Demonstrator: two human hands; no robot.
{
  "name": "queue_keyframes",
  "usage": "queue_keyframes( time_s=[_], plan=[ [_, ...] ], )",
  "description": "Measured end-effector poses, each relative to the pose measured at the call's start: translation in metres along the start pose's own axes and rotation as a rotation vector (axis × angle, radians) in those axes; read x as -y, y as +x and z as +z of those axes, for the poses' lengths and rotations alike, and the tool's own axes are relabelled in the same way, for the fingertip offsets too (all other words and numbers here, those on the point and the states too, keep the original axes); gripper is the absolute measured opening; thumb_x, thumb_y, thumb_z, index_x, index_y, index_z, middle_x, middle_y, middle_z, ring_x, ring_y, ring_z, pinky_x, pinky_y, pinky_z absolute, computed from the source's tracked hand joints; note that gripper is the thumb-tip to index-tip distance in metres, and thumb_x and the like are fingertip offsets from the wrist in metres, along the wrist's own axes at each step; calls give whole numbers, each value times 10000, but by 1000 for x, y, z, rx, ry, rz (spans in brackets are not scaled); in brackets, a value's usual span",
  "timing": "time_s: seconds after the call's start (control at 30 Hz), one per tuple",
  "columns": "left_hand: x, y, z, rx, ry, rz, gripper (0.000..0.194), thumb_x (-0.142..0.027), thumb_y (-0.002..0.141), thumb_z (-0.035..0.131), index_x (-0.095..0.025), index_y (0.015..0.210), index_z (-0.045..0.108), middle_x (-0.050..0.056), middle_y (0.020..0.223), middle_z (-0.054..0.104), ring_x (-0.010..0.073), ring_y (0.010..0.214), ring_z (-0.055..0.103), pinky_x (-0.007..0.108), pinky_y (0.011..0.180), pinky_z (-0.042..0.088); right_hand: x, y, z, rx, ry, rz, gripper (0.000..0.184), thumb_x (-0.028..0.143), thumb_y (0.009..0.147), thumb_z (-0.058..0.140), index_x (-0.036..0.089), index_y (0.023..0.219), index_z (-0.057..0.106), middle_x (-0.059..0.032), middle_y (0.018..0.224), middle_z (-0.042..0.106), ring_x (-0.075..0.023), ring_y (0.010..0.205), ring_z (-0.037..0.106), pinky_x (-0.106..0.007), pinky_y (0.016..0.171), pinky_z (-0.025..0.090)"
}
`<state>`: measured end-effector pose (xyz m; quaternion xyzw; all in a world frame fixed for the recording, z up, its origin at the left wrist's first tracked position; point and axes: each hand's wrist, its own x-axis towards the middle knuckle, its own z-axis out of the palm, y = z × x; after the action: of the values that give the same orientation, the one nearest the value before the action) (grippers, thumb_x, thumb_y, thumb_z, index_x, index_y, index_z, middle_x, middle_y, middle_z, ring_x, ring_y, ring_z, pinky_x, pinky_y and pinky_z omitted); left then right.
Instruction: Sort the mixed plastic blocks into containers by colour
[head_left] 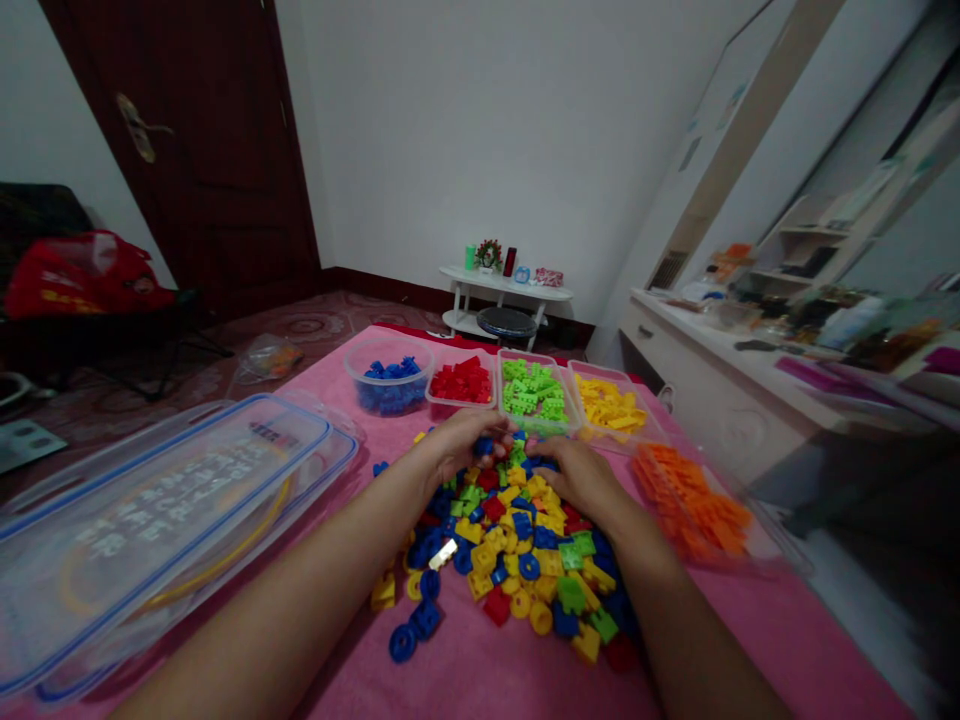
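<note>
Well, five tubs [355, 372] hold blocks [534, 392], one colour each: blue, red, green, yellow, orange. At the mixed pile [517, 540], left hand [456, 440] pinches a blue block [484, 445]; right hand [583, 475] touches it, grip unclear

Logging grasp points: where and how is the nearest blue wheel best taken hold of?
Probably pinch the blue wheel by its round rim, from the near left: pink cloth borders it there, while a blue block crowds its far right.

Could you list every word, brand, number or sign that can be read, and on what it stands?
None can be read.
Clear plastic lid with blue edging: whitish marks and a dark patch, too blurred.
Shiny red plastic bag: yellow marks, too blurred.
Pile of multicoloured plastic blocks: no lettering visible.
</note>
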<state>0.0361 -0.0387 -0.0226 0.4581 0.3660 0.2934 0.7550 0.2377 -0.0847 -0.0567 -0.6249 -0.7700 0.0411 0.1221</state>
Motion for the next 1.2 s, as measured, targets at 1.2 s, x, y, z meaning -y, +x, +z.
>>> queue_keyframes(
  time_s=[1.2],
  plan=[
    [6, 0, 4, 365, -213, -199, 609, -694, 800, 420, -115, 875, 597, 80, 722, 617, 122, 518, 611, 130, 329, 378, 67, -3, -42, -176, 1028, 115, 311, 301, 693, 671, 169, 969, 620, -1, 690, 651, -121, 513, 579, -254, 510, 478]
  ],
)
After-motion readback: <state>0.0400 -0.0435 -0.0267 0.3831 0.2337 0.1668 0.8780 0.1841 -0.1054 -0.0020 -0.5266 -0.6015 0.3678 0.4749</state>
